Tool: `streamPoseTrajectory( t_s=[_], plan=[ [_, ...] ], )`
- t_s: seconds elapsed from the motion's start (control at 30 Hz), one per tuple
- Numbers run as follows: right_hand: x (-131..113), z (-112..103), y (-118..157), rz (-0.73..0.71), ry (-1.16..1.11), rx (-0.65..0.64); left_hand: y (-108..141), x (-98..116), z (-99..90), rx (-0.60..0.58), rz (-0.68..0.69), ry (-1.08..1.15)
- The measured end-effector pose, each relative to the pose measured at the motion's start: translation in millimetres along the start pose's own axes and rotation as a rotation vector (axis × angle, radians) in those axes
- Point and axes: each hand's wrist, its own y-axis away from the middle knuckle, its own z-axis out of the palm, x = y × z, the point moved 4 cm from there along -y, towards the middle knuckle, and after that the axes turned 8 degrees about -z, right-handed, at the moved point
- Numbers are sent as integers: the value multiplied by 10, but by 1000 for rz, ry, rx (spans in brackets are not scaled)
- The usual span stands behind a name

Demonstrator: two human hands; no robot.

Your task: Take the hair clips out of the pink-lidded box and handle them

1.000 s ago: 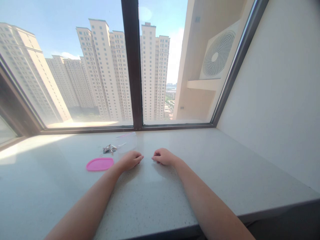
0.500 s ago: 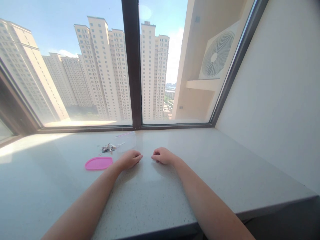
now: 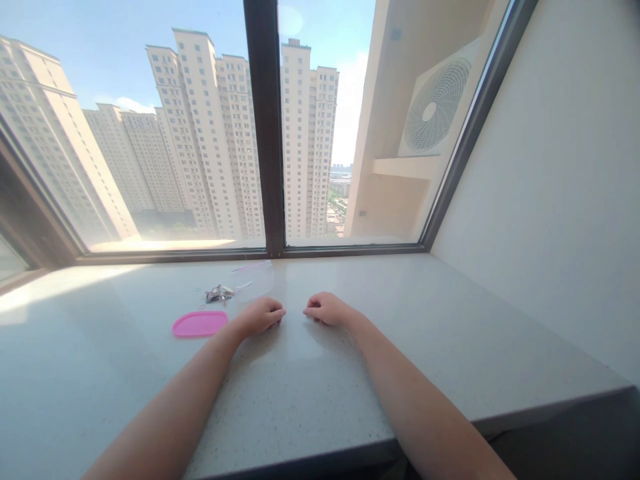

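Note:
My left hand [image 3: 261, 315] rests on the pale speckled stone sill [image 3: 300, 400], its fingers curled and the thumb pressed to the fingertips. Facing it across a small gap, my right hand [image 3: 325, 309] is closed in a similar pinch. Whether either one holds a tiny thing between the fingertips I cannot make out. Left of my left hand lies a bright pink oval tray [image 3: 200, 325], its right end close to my forearm. Behind the tray sits a small heap of metal pieces [image 3: 219, 294], too small to name. A clear zip bag [image 3: 257, 280] lies flat beyond my left hand.
A dark window frame [image 3: 273, 133] runs along the back of the sill, with tall buildings and an air-conditioner unit [image 3: 435, 107] outside. A white wall [image 3: 550, 200] bounds the right side. The sill's front edge [image 3: 360, 447] crosses below my forearms.
The view has shifted very slightly. Both hands keep the same closed pose, almost in place, and the tray, the metal pieces and the bag lie as before.

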Motion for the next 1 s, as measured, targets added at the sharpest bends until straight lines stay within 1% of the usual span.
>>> streamPoseTrajectory(
  t_s=[0.2, 0.3, 0.37, 0.53, 0.63, 0.8, 0.9, 1.0],
  plan=[
    [-9, 0, 6, 4, -8, -3, 35, 24, -19, -2, 23, 7],
    [-22, -3, 13, 0, -5, -1, 52, 30, -57, 53, 26, 3],
    [-28, -2, 14, 8, -8, -5, 56, 19, -105, 125, 17, -6],
    [-38, -1, 15, 34, -6, -15, 85, -75, -319, 447, -55, -14],
    [-44, -5, 16, 33, -7, -16, 101, -150, -398, 538, -110, 15],
    [-51, -8, 16, 14, -10, -13, 111, -233, -449, 599, -197, 36],
    [-54, -9, 20, 26, -9, -16, 120, -239, -470, 618, -212, 54],
    [-66, -15, 27, 28, -2, -18, 123, -233, -478, 612, -223, 50]
  ],
)
